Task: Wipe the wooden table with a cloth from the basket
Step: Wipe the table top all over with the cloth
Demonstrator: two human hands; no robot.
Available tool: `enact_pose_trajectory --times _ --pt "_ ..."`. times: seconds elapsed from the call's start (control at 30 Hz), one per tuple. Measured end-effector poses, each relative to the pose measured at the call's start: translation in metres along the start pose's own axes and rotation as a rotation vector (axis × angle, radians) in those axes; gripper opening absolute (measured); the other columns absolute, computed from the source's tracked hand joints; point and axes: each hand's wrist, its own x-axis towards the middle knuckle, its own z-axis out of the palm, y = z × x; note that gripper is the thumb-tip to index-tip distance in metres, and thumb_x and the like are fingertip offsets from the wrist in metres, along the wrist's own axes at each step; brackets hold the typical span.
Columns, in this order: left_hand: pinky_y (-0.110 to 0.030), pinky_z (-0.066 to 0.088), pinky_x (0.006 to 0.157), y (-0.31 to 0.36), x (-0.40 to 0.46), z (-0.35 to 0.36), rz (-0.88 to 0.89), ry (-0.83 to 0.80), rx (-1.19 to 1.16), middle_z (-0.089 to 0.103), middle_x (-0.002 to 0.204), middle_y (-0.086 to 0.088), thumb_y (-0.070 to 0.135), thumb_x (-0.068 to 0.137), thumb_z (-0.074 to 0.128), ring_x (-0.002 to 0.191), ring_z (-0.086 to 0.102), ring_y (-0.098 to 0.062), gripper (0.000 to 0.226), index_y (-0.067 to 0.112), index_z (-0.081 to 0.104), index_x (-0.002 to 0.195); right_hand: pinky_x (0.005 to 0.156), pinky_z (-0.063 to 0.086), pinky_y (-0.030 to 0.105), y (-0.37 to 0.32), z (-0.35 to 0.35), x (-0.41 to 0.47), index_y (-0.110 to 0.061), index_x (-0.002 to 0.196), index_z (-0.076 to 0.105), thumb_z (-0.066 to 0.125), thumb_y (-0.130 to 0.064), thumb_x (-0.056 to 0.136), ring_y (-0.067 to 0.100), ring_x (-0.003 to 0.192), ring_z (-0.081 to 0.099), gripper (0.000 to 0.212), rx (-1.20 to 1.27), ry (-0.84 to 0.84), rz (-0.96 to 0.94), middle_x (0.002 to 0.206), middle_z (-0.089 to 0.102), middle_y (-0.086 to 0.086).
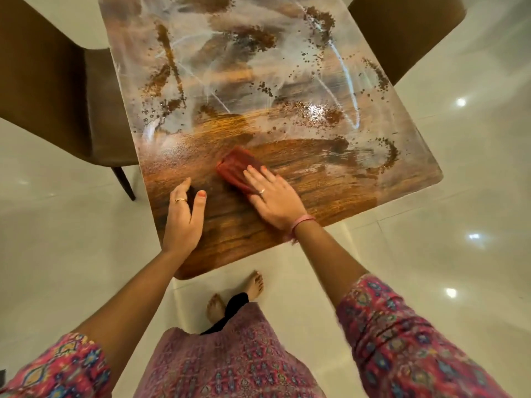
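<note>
Cloth [237, 169], your task's thing, carries no label or writing that you can read, and nothing else around you shows a brand either. You see it as a reddish-brown folded pad, its edges blurred, lying flat on the wooden table [330, 185] near the edge closest to you. Your right hand [271, 198] lies on top of the cloth's near end with its fingers straight and spread, pressing it down rather than curling round it; the cloth sticks out beyond your fingertips, away from you. A ring sits on one finger of that hand and a pink band [301, 222] circles its wrist. Your left hand [184, 216] rests flat on the table just left of the cloth, apart from it, fingers relaxed and thumb spread, holding nothing; it also wears a ring. Around the cloth the wood looks warm, dark and glossy, while the part of the table beyond the cloth is covered in whitish streaks and clusters of small dark droplets. A brown chair [57, 90] stands at the table's left side, and another chair [402, 33] stands at its far right corner. Below the table's near edge you can see your bare feet [254, 287] on the pale glossy floor [459, 225], and your patterned pink sleeves frame the view.
</note>
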Motion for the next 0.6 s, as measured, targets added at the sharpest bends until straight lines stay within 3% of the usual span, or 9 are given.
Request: enact_pose_trajectory --times 0.07,0.17,0.27,0.33,0.5,0.6 --pt "-0.024 0.026 0.107 -0.001 0.0 0.0 -0.003 -0.008 -0.003 0.035 0.147 -0.007 0.033 0.099 0.04 0.134 0.036 -0.02 0.05 0.01 0.035 0.143 0.116 0.021 0.048 0.06 -0.026 0.003 -0.022 0.151 0.018 0.032 -0.035 0.097 0.025 0.144 0.019 0.057 0.009 0.101 0.243 0.157 0.021 0.001" --pt "-0.024 0.026 0.109 -0.002 -0.001 0.002 0.0 -0.004 -0.002 0.036 0.147 -0.007 0.032 0.099 0.041 0.134 0.036 -0.019 0.049 0.01 0.035 0.142 0.117 0.011 0.049 0.131 -0.064 -0.008 -0.019 0.152 0.009 0.029 -0.034 0.1 0.029 0.145 0.012 0.057 0.165 0.211 0.741 0.159 0.011 0.006" --pt "-0.027 0.028 0.11 -0.003 0.0 0.005 -0.005 0.013 0.013 0.038 0.146 -0.006 0.034 0.099 0.041 0.133 0.037 -0.019 0.048 0.012 0.037 0.141 0.117 0.003 0.05 0.128 -0.065 0.012 -0.02 0.153 0.006 0.027 -0.035 0.101 0.029 0.147 0.0 0.058 0.209 0.244 1.006 0.161 0.002 0.002" --pt "-0.026 0.027 0.108 -0.002 0.0 0.007 -0.029 0.04 0.029 0.039 0.145 -0.006 0.035 0.099 0.04 0.132 0.038 -0.02 0.047 0.013 0.039 0.141 0.115 0.004 0.053 0.086 -0.046 0.041 -0.022 0.152 0.008 0.029 -0.036 0.1 0.029 0.147 0.0 0.059 0.106 0.256 0.904 0.161 0.003 -0.001" --pt "-0.02 0.026 0.102 0.007 0.004 0.009 -0.107 0.101 -0.008 0.039 0.144 -0.006 0.036 0.1 0.036 0.13 0.038 -0.017 0.046 0.013 0.039 0.14 0.117 0.008 0.051 -0.051 0.007 0.073 -0.027 0.151 0.015 0.034 -0.038 0.097 0.023 0.147 0.005 0.058 -0.075 0.079 0.134 0.16 0.009 -0.006" --pt "-0.018 0.027 0.101 0.01 0.005 0.009 -0.132 0.133 -0.059 0.037 0.144 -0.006 0.035 0.1 0.036 0.129 0.039 -0.016 0.046 0.012 0.038 0.139 0.117 0.004 0.044 -0.048 0.004 0.071 -0.029 0.151 0.013 0.032 -0.035 0.099 0.018 0.147 0.004 0.056 -0.1 -0.043 -0.158 0.159 0.009 -0.01"
